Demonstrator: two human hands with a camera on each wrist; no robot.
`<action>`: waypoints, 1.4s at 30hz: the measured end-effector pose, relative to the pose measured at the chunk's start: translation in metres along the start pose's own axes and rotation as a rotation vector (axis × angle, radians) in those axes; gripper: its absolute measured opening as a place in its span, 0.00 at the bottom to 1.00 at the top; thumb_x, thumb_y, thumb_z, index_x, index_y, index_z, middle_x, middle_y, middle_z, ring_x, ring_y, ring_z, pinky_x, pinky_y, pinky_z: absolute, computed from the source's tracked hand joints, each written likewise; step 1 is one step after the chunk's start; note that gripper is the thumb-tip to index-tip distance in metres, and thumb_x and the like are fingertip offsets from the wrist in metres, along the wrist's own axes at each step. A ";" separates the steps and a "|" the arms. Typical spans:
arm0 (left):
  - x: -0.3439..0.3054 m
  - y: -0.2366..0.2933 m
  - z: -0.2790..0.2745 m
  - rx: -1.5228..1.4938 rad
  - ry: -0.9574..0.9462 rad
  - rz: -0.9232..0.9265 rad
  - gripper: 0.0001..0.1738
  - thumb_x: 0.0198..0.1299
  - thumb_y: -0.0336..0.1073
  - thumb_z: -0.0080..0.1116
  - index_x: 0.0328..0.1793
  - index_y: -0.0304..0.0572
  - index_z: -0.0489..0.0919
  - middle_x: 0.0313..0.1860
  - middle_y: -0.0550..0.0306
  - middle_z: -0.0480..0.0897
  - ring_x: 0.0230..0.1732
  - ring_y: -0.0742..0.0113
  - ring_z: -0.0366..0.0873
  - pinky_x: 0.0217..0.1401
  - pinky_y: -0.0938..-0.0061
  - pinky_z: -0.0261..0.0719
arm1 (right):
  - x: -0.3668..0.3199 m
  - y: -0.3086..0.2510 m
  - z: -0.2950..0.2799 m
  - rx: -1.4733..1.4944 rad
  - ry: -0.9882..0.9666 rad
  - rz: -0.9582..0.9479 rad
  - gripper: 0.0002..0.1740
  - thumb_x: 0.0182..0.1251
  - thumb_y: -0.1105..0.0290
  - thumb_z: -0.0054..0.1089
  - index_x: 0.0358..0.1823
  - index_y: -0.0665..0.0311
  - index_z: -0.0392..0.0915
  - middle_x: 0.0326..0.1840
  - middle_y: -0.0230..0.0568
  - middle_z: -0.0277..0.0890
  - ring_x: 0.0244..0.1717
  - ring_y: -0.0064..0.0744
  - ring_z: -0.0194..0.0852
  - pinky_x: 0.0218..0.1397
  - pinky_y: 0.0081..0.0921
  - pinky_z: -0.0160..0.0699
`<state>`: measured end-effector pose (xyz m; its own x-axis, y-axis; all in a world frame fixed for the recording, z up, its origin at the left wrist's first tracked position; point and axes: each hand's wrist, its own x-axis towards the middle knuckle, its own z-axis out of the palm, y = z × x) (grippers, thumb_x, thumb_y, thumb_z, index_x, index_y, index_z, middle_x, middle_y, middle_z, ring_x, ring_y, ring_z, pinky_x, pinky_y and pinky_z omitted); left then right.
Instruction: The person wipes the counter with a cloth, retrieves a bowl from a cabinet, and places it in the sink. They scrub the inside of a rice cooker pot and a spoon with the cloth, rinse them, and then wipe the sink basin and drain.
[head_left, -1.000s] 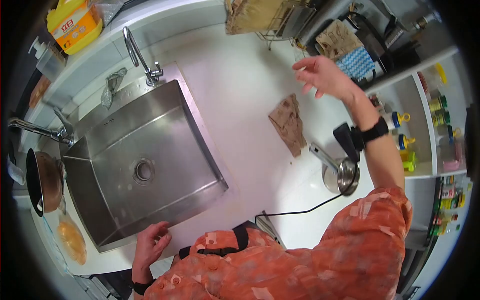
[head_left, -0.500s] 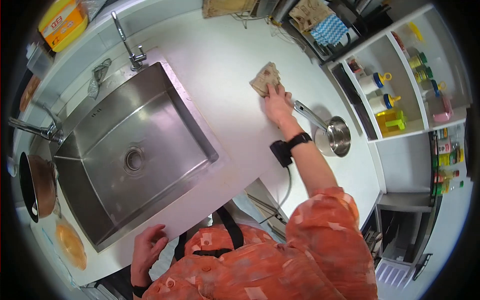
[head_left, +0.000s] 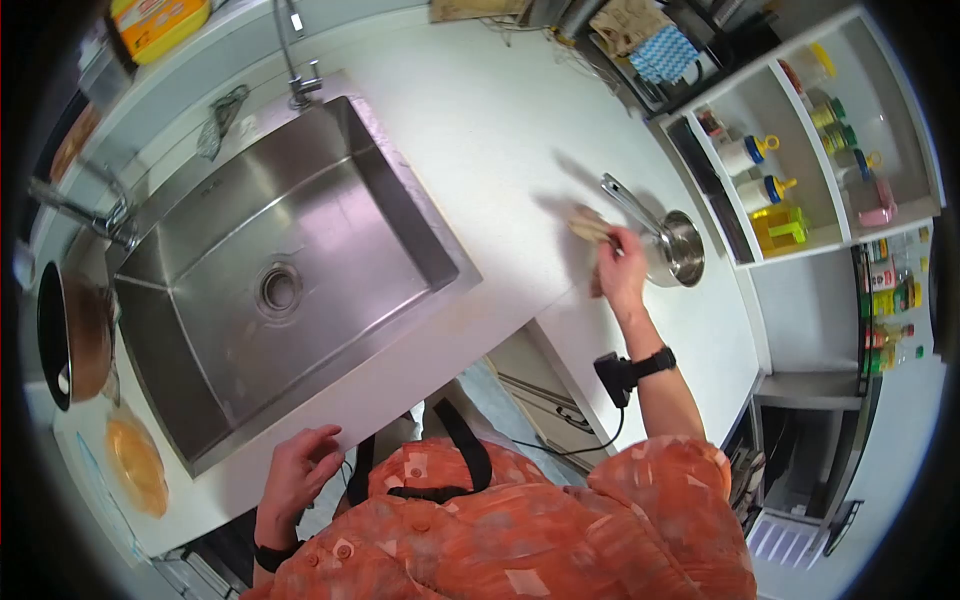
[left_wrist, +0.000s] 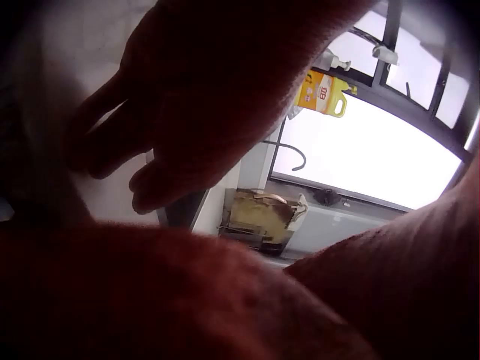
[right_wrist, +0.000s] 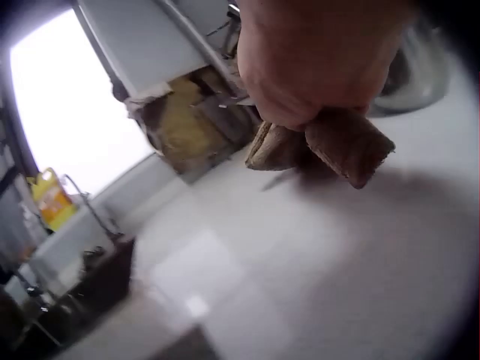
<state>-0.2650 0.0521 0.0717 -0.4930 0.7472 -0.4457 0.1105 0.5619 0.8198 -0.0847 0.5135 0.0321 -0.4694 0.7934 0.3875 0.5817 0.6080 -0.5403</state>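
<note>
My right hand (head_left: 624, 275) grips a brown patterned cloth (head_left: 588, 226) over the counter, just left of a small steel saucepan (head_left: 684, 250). In the right wrist view, two folded ends of the cloth (right_wrist: 349, 146) stick out below the fist, close over the white surface. The saucepan's long handle (head_left: 630, 203) points away from me, toward the back of the counter. My left hand (head_left: 296, 472) hangs near the sink's front edge with loosely bent fingers and holds nothing. Dark and close, the left hand (left_wrist: 202, 97) fills much of the left wrist view.
A steel sink (head_left: 330, 220) with a tap (head_left: 300, 88) takes up the left side. Beside it stand a copper-coloured pan (head_left: 88, 335) and a flat orange object (head_left: 136, 466). Shelves with several bottles (head_left: 775, 190) line the right. A blue-white cloth (head_left: 664, 55) hangs at the back.
My right hand came down from the back right, took hold of the brown cloth lying on the counter and drew it toward me, beside the saucepan. The left hand has barely moved.
</note>
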 end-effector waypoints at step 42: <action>-0.196 -0.148 -0.164 0.801 1.050 -0.431 0.21 0.40 0.30 0.62 0.46 0.46 0.77 0.53 0.54 0.71 0.58 0.48 0.64 0.58 0.59 0.64 | -0.025 -0.185 0.060 0.549 -0.709 -0.035 0.03 0.59 0.75 0.55 0.32 0.63 0.71 0.29 0.27 0.71 0.31 0.16 0.65 0.36 0.15 0.65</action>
<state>-0.3262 -0.2360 0.0971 -0.9857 0.0519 0.1603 0.0688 0.9924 0.1016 -0.2202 0.3794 0.0771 -0.8866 0.4604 -0.0437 0.2454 0.3883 -0.8882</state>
